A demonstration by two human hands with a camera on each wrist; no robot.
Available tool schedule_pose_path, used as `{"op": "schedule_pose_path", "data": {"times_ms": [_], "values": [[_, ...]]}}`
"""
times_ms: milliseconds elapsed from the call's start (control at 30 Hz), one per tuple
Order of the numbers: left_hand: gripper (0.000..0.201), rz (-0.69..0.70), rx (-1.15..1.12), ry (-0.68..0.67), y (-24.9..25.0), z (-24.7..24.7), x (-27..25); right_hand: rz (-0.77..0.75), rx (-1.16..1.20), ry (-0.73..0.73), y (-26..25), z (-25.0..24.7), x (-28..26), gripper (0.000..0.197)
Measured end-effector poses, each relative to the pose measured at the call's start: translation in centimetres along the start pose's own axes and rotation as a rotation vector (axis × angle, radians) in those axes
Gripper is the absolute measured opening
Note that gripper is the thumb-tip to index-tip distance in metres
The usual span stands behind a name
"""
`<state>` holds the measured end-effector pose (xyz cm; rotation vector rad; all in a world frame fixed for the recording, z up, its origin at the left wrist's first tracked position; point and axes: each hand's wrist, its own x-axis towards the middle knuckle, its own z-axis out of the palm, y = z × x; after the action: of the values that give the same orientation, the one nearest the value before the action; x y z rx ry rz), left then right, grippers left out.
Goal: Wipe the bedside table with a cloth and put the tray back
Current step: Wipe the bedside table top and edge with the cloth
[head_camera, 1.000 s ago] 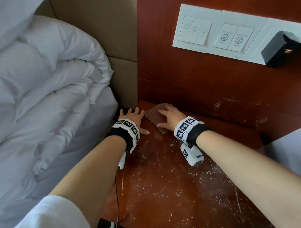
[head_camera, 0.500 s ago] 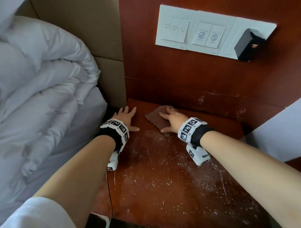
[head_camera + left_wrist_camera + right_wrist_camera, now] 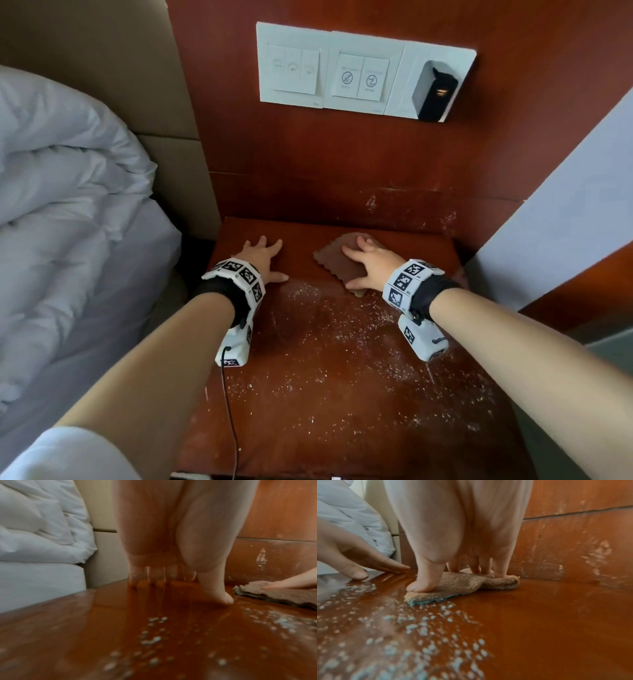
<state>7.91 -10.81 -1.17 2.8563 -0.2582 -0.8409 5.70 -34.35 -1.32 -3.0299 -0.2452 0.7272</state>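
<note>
A brown cloth (image 3: 337,262) (image 3: 462,584) (image 3: 278,595) lies flat near the back of the reddish wooden bedside table (image 3: 342,394). My right hand (image 3: 368,263) (image 3: 458,563) presses down on the cloth with straight fingers and thumb. My left hand (image 3: 262,257) (image 3: 171,574) rests flat on the bare tabletop at the back left, a short gap from the cloth. White crumbs (image 3: 342,329) (image 3: 402,628) are scattered over the middle and front of the table. No tray is in view.
A bed with a white duvet (image 3: 61,205) borders the table on the left. A wooden wall panel (image 3: 342,164) with white switch plates (image 3: 329,68) and a black plug-in box (image 3: 435,90) rises behind. A thin black cable (image 3: 229,411) hangs from my left wrist.
My right hand has slid the cloth to the right along the back of the table, away from the left hand. The left hand stays flat in its place.
</note>
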Motion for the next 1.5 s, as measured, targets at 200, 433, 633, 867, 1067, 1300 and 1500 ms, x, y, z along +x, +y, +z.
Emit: {"op": "schedule_pose_path", "data": {"times_ms": [200, 433, 633, 867, 1067, 1300, 1500], "values": [[0.075, 0.024, 0.080, -0.002, 3.6, -0.2, 1.0, 0.097, 0.070, 0.003, 3.5, 0.4, -1.5, 0.085], [0.073, 0.018, 0.066, 0.037, 3.2, 0.5, 2.5, 0.154, 0.056, -0.006, 4.6, -0.3, -0.7, 0.084], [0.078, -0.007, 0.001, 0.040, 3.1, 1.0, 3.4, 0.192, 0.025, -0.012, 4.4, -1.1, 0.8, 0.085], [0.081, -0.011, -0.038, 0.049, 3.0, 1.1, 4.0, 0.183, 0.025, -0.013, 4.4, -0.2, 0.3, 0.083], [0.082, -0.015, -0.026, 0.046, 2.9, 0.9, 4.3, 0.148, 0.016, -0.021, 4.4, 0.7, -1.5, 0.084], [0.082, -0.001, -0.005, 0.064, 2.9, 1.3, 4.7, 0.151, 0.014, -0.029, 4.2, 1.2, -2.4, 0.083], [0.084, 0.008, -0.003, 0.065, 2.7, 1.5, 5.3, 0.214, 0.037, -0.027, 3.4, 0.5, -1.4, 0.084]]}}
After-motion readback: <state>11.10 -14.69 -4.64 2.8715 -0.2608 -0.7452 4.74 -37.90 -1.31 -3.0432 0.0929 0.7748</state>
